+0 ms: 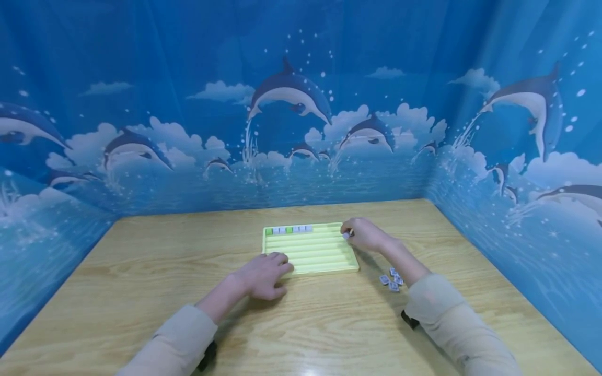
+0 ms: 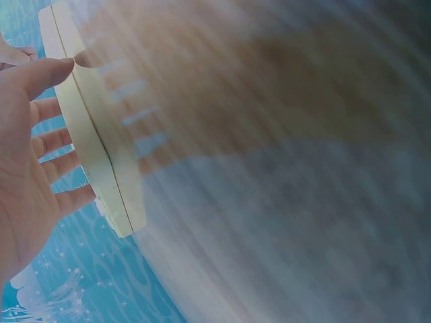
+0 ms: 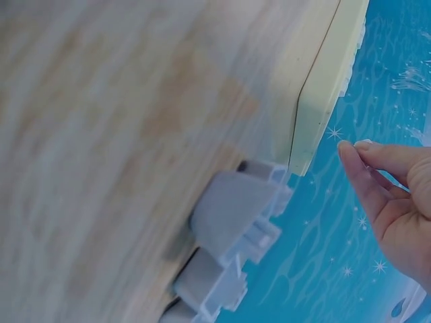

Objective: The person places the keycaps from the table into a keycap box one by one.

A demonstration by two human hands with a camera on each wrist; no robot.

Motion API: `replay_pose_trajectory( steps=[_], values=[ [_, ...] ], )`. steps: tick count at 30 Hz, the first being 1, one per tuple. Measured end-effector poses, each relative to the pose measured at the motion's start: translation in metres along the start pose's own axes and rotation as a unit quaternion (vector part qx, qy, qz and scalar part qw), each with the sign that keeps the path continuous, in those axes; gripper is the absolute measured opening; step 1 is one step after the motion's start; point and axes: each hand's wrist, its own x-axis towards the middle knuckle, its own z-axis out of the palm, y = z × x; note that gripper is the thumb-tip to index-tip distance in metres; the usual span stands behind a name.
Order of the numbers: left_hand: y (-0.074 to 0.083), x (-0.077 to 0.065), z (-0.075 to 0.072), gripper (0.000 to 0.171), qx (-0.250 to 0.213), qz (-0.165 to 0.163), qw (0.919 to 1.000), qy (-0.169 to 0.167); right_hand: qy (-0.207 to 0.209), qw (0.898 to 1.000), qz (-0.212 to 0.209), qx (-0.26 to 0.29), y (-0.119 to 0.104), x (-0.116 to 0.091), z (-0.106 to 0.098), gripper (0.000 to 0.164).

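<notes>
A pale yellow-green tray (image 1: 324, 256) with ridged rows lies on the table. Along its far row, from the left end, stands a line of keycaps (image 1: 302, 228), mostly pale lilac with a couple of bright green ones. My left hand (image 1: 265, 275) rests at the tray's near left corner, fingers spread over the edge and thumb against the side. Over the tray's far right corner, my right hand (image 1: 369, 235) pinches one small pale keycap (image 1: 346, 235) between thumb and fingertips; only a sliver of it shows in the right wrist view.
Several loose lilac keycaps (image 1: 393, 286) lie on the wooden table (image 1: 324, 324) right of the tray, below the right forearm. In the right wrist view these keycaps (image 3: 232, 208) show hollow undersides. A blue dolphin-print curtain (image 1: 197, 172) stands behind and at both sides.
</notes>
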Motion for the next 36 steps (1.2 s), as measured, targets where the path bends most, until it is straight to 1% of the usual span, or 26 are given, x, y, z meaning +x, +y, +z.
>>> replay_pose_trajectory(
  steps=[10, 13, 22, 29, 36],
  values=[
    [-0.001, 0.002, -0.002, 0.051, 0.006, -0.005, 0.9999, -0.008, 0.006, 1.0, 0.004, -0.018, -0.002, 0.01, -0.002, 0.02],
    [-0.001, 0.002, -0.002, 0.051, 0.005, -0.005, 1.0, -0.007, 0.012, 1.0, -0.009, -0.02, -0.004, 0.013, -0.001, 0.019],
    [0.0, 0.001, -0.002, 0.049, 0.006, 0.0, 1.0, 0.0, 0.014, 1.0, 0.001, 0.003, -0.008, 0.025, 0.003, 0.019],
    [0.001, 0.0, 0.0, 0.051, 0.001, -0.008, 0.9999, -0.008, 0.0, 0.999, 0.003, 0.033, -0.013, 0.036, 0.005, 0.02],
    [0.001, 0.0, 0.001, 0.051, 0.002, -0.008, 1.0, -0.002, 0.01, 1.0, -0.006, 0.019, -0.014, 0.049, 0.011, 0.026]
  ],
)
